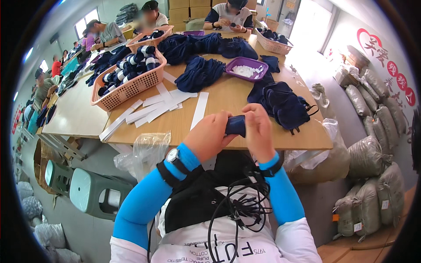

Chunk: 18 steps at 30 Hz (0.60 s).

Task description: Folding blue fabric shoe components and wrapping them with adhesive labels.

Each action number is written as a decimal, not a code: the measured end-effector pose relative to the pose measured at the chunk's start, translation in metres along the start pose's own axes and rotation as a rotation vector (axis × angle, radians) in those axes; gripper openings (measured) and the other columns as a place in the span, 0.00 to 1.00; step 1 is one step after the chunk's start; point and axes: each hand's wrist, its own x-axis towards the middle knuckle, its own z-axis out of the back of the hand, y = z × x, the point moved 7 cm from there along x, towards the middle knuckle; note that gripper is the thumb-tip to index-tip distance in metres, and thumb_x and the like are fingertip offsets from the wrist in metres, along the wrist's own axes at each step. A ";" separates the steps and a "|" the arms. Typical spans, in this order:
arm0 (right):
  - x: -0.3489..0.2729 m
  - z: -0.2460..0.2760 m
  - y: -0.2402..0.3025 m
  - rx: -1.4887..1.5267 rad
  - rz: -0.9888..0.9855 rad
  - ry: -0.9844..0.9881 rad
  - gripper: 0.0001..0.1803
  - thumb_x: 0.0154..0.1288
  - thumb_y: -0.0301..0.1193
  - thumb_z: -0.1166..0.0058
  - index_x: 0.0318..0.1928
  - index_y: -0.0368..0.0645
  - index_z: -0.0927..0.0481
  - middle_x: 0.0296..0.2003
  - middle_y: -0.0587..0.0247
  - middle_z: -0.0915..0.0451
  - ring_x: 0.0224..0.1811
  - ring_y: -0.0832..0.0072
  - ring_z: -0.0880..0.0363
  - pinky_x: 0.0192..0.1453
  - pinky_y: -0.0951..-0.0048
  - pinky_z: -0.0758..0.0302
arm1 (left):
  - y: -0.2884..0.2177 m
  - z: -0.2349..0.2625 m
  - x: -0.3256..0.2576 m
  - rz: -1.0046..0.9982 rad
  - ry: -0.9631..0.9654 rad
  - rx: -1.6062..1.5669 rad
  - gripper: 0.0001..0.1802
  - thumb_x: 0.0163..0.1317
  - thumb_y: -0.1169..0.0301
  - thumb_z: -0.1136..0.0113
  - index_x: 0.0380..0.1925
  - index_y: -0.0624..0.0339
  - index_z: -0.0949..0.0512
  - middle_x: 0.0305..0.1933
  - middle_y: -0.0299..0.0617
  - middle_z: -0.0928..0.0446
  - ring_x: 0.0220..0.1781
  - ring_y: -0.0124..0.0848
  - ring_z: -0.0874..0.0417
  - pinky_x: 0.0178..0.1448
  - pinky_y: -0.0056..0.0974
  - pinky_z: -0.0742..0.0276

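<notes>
Both hands meet over the near edge of the table, closed around a small navy cloth roll [236,126]. My left hand [209,136] grips its left end, and my right hand [259,131] wraps its right end. Just beyond lie loose white paper strips [160,105]. Navy fabric pieces [280,103] with thin straps are stacked to the right, and more navy fabric [199,74] is piled farther back. A purple tray [229,70] holds small white pieces. At the left, a pink basket [131,90] is heaped with navy rolls, many in white bands.
More pink baskets stand at the far right [275,45] and far left [147,38]. People [229,19] work around the tables. Green stools [94,190] and a clear plastic bag [147,151] are at my left. Stuffed sacks [366,204] line the right wall.
</notes>
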 end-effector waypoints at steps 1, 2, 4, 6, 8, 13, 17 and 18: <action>-0.001 0.004 0.012 0.148 0.066 0.069 0.19 0.80 0.42 0.46 0.42 0.36 0.23 0.32 0.52 0.20 0.33 0.64 0.22 0.41 0.62 0.26 | -0.007 0.005 -0.006 0.007 0.008 -0.006 0.26 0.60 0.67 0.26 0.54 0.65 0.26 0.46 0.56 0.17 0.49 0.55 0.15 0.52 0.52 0.18; -0.003 0.012 0.018 0.147 0.055 0.070 0.19 0.80 0.42 0.46 0.42 0.36 0.23 0.32 0.52 0.20 0.33 0.64 0.22 0.41 0.62 0.26 | -0.013 0.013 -0.012 0.026 -0.024 -0.091 0.27 0.60 0.68 0.26 0.56 0.64 0.27 0.47 0.57 0.17 0.49 0.56 0.15 0.52 0.51 0.18; -0.009 0.007 0.051 0.009 0.267 0.329 0.20 0.73 0.44 0.38 0.43 0.36 0.22 0.38 0.52 0.19 0.39 0.58 0.20 0.46 0.60 0.25 | -0.026 0.030 -0.022 0.044 -0.061 -0.175 0.29 0.59 0.70 0.25 0.58 0.63 0.27 0.48 0.57 0.18 0.50 0.57 0.15 0.52 0.50 0.18; -0.011 0.010 0.079 -0.132 0.310 0.450 0.22 0.69 0.45 0.34 0.43 0.37 0.22 0.39 0.52 0.20 0.41 0.55 0.21 0.47 0.58 0.25 | -0.039 0.044 -0.028 0.046 -0.104 -0.397 0.29 0.56 0.74 0.25 0.56 0.62 0.27 0.47 0.55 0.18 0.49 0.55 0.15 0.53 0.47 0.18; -0.018 0.004 0.090 -0.251 0.431 0.536 0.23 0.60 0.46 0.28 0.41 0.40 0.21 0.40 0.56 0.20 0.41 0.51 0.21 0.47 0.55 0.24 | -0.046 0.049 -0.036 0.044 -0.100 -0.426 0.27 0.56 0.76 0.27 0.55 0.62 0.26 0.47 0.50 0.20 0.48 0.46 0.16 0.55 0.43 0.20; -0.023 0.010 0.135 -0.356 0.618 0.421 0.19 0.53 0.43 0.28 0.36 0.45 0.20 0.40 0.63 0.20 0.41 0.59 0.20 0.45 0.59 0.22 | -0.056 0.060 -0.060 0.023 -0.063 -0.536 0.27 0.55 0.78 0.29 0.55 0.60 0.28 0.46 0.41 0.23 0.47 0.28 0.22 0.54 0.34 0.24; -0.030 0.016 0.164 -0.394 0.742 0.449 0.18 0.44 0.41 0.31 0.34 0.47 0.20 0.40 0.65 0.22 0.42 0.63 0.19 0.43 0.60 0.20 | -0.073 0.077 -0.064 -0.176 -0.024 -0.615 0.30 0.55 0.76 0.23 0.55 0.60 0.29 0.45 0.44 0.23 0.44 0.33 0.21 0.51 0.37 0.25; -0.031 0.016 0.169 -0.378 0.720 0.468 0.18 0.45 0.41 0.31 0.34 0.47 0.20 0.40 0.64 0.21 0.42 0.63 0.19 0.43 0.61 0.20 | -0.077 0.083 -0.061 -0.167 -0.077 -0.646 0.25 0.52 0.75 0.22 0.48 0.57 0.24 0.41 0.45 0.19 0.40 0.43 0.15 0.45 0.40 0.20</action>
